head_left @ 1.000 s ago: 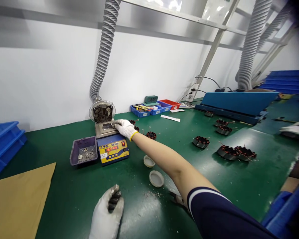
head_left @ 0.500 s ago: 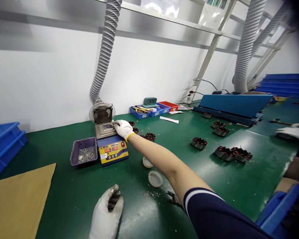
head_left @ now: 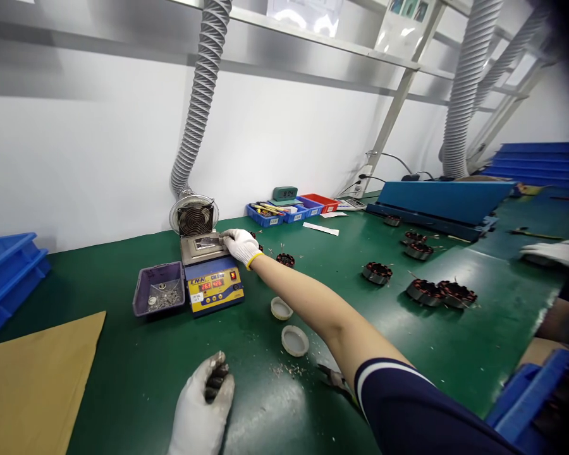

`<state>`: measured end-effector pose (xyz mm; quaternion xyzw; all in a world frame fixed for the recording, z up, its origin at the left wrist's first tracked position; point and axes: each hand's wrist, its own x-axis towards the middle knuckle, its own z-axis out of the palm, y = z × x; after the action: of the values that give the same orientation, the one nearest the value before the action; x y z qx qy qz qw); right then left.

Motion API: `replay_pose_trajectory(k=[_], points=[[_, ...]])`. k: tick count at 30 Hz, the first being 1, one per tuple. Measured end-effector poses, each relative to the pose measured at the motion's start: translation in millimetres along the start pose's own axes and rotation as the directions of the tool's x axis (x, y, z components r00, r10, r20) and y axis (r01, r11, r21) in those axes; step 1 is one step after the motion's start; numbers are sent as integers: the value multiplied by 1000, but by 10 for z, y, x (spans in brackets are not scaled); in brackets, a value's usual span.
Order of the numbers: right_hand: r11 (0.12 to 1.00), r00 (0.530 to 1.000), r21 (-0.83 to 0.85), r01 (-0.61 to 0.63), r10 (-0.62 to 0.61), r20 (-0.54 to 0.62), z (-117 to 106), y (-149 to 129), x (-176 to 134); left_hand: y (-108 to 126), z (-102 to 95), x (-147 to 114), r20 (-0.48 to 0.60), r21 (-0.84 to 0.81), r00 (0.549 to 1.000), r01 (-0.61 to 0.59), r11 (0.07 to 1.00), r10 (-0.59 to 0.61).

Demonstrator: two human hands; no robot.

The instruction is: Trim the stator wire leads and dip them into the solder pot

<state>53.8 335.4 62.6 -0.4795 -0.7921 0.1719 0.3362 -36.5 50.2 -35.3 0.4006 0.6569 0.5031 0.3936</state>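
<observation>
Right hand shifted slightly rightward at solder pot; opening more exposed; grip unclear. Left hand loosely curled, seemingly empty.

Right arm stretched out, elbow slightly bent; gloved right hand at top of yellow-fronted unit, fingers bunched, grip unclear. Gloved left hand in front of unit, half-curled, thumb apart from fingers.

White left glove, its fingers blackened; white right glove, yellow cuff facing the navy sleeve, which carries a white stripe.
</observation>
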Motion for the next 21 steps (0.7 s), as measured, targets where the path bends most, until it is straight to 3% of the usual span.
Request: replay_pose_trajectory(k=[11, 21], points=[[998, 999, 36, -47, 48, -25, -17, 17, 110, -39, 2, 25, 4, -8, 1000, 11, 1000, -11], [991, 998, -121, -55, 57, 6, -226, -130, 95, -17, -7, 15, 30, -7, 1000, 7, 1000, -6]])
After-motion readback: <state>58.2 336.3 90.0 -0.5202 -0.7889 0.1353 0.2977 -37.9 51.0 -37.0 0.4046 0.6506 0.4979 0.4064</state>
